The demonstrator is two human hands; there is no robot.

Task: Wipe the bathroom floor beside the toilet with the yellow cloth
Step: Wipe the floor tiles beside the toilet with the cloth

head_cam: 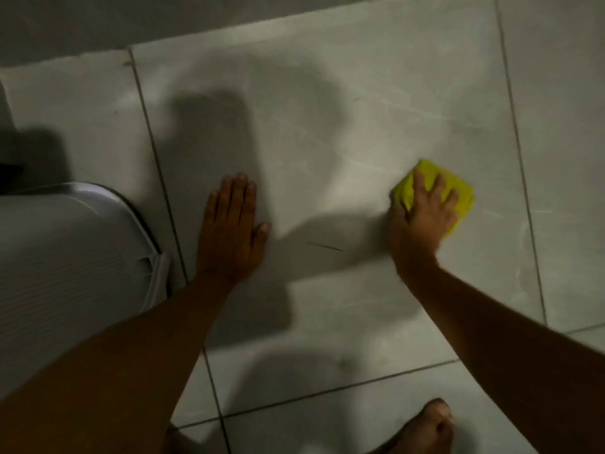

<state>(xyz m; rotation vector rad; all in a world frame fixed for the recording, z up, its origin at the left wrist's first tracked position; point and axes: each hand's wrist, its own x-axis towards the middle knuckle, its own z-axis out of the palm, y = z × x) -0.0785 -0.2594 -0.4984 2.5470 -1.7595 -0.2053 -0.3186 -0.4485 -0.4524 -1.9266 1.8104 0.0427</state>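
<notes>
Floor (327, 109): pale grey tiles with dark grout lines, filling most of the view and running out on every side of the hand that presses the cloth; shadows fall across the tile between the two hands.
Toilet (65, 257): white body with a rounded edge, far to the left of the cloth grip, just beyond the flat hand and apart from it, with a grout line between them.
Left hand (230, 231): palm down and flat on the tile, fingers stretched forward and close together, thumb out to the side; it holds nothing and lies well apart from the cloth.
Right hand (420, 221): palm down on top of the cloth, fingers spread over it and pressing it to the floor; whether any finger curls under the cloth I cannot tell, as the picture is blurred here.
Yellow cloth (458, 194): bunched flat under the right hand's fingers, its edges showing ahead of and to the right of them, on the same large tile as the left hand.
Foot (425, 427): bare, on the tile below and behind the cloth grip, at the bottom edge.
Dark mark (324, 246): a thin streak on the tile, between the two hands, nearer the cloth hand's wrist.
</notes>
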